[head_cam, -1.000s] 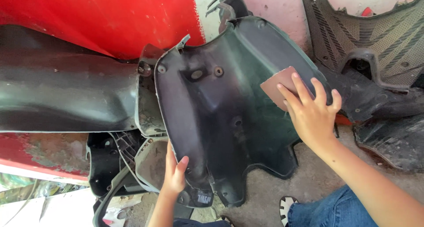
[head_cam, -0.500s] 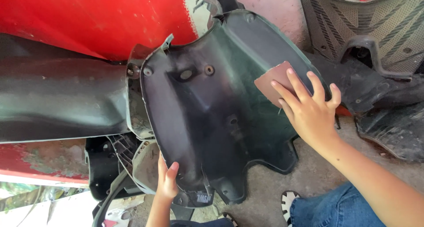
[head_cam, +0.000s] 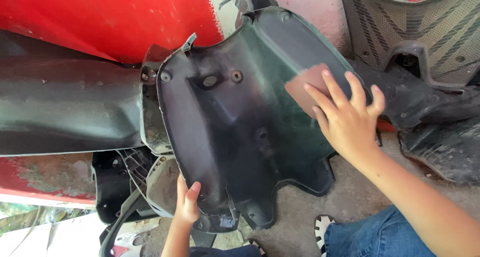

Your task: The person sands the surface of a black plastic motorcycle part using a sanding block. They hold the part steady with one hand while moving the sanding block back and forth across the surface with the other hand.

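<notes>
Sandpaper at the panel's upper right edge

Right hand (head_cam: 347, 119) presses brown sandpaper (head_cam: 306, 87) flat-fingered on the dark panel (head_cam: 240, 127); left hand (head_cam: 186, 207) grips its lower edge, higher than before; concrete floor (head_cam: 350, 197) open beneath.

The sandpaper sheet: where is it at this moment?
In the head view, the sandpaper sheet lies upper right on the dark plastic panel, pressed under the right hand.

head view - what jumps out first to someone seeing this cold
The big dark plastic body panel fills the centre, its dull surface scuffed. The right hand presses a brownish sheet of sandpaper flat against the panel's upper right, while the left hand grips its lower edge. Behind, at upper left, a bright red panel stands out, and a ribbed black floorboard piece lies at upper right.
</notes>
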